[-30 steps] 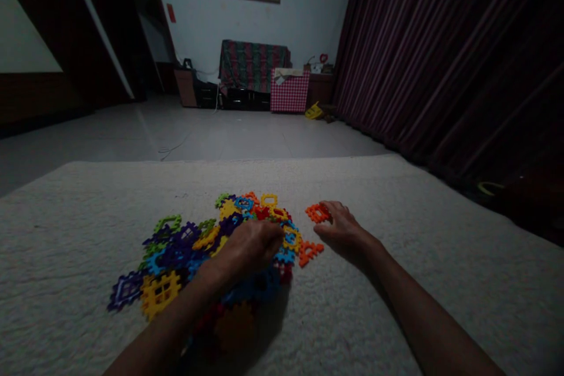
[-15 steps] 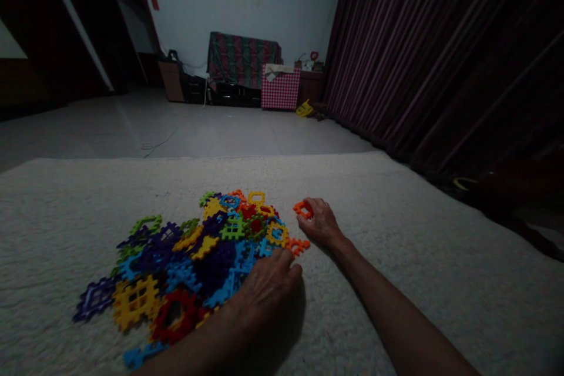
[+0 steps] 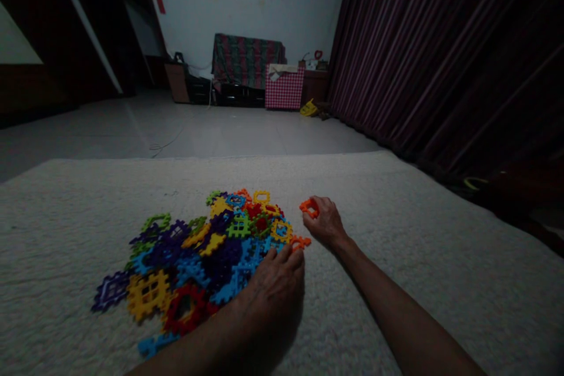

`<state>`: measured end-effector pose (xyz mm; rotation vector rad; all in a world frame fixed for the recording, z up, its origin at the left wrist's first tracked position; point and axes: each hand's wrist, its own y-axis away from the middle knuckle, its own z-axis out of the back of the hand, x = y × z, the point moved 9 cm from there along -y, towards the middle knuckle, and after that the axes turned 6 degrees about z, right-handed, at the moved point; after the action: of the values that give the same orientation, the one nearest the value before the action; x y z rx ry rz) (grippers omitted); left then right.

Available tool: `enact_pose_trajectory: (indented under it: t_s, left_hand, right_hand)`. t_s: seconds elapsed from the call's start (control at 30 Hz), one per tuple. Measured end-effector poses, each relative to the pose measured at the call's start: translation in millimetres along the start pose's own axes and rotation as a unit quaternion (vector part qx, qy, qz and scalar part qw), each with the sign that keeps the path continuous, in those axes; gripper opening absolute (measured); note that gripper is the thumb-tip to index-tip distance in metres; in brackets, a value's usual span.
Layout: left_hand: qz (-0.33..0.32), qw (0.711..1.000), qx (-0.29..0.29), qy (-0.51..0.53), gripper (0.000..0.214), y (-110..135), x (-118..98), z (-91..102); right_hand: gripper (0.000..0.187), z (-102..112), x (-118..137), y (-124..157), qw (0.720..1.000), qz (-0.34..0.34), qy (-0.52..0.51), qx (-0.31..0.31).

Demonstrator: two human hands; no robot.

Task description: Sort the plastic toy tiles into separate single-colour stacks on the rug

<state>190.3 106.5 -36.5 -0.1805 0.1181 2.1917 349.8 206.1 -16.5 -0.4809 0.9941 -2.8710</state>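
Note:
A heap of plastic interlocking tiles (image 3: 220,258) in blue, purple, yellow, green, red and orange lies on a pale quilted cover. My right hand (image 3: 326,222), right of the heap, pinches an orange interlocking tile (image 3: 309,208) with an open centre between thumb and fingers. At the heap's near right edge, my left hand (image 3: 279,279) is palm down with its fingers bent together. Its fingertips are hidden, right by another orange tile (image 3: 300,242); whether they grip it is unclear. Closer to me are a red tile (image 3: 187,308) and a yellow window-shaped tile (image 3: 148,294).
The pale quilted cover (image 3: 418,258) extends around the heap to a far edge above the tiled floor (image 3: 247,132). Beyond stand a low dark cabinet and a pink checked cloth-covered box (image 3: 284,88). Dark purple curtains (image 3: 396,53) hang on the right.
My left hand has shifted slightly forward and right, closer to the orange tile at the heap's edge. My right hand keeps its orange tile. The view has shifted a little left.

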Motion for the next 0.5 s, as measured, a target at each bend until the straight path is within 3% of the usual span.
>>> enact_pose_trajectory:
  t_s: [0.13,0.3,0.5]
  left_hand:
    - [0.004,1.000,0.001,-0.015,0.038,-5.6,-7.1,11.3]
    - [0.056,0.998,-0.009,-0.016,0.031,-10.9,-13.1,25.8]
    - [0.148,0.987,-0.058,0.031,0.028,-15.5,-15.0,23.1]
  right_hand:
    - [0.023,-2.8,2.2,0.3,1.000,-0.003,0.017,0.019]
    - [0.023,-0.7,5.6,-0.5,0.999,0.006,0.029,0.023]
    - [0.024,-2.7,5.3,-3.2,0.999,0.017,0.040,0.026]
